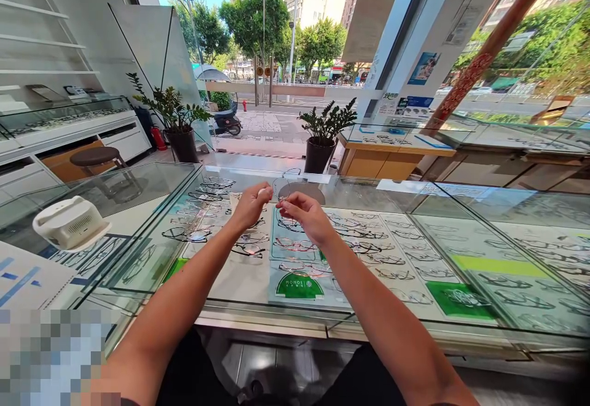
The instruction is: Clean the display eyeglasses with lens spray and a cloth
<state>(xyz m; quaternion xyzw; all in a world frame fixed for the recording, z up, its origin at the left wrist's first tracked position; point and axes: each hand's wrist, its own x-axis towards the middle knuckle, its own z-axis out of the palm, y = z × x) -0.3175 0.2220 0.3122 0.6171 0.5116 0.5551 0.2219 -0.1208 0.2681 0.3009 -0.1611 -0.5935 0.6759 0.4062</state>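
Apparently pinched by its thin frame, a pair of wire-rimmed eyeglasses (282, 185) hangs above the far edge of the glass display counter (295, 318), a grip that probably spares the lenses. The right hand (306, 212) clamps it in the fingertips; the left hand (252, 204) is curled just beside it, its hold unclear. Below, dark-rimmed spectacles (249, 250) lie spread, likely for easy viewing, and a green logo card (299, 285) sits near the front edge, presumably marking the brand.

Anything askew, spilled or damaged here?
Nothing spilled or damaged stands out: the displayed glasses lie in rows, and a thin-framed pair is held between left hand and right hand. Only the pixelated block at lower left looks odd, hiding what's there.
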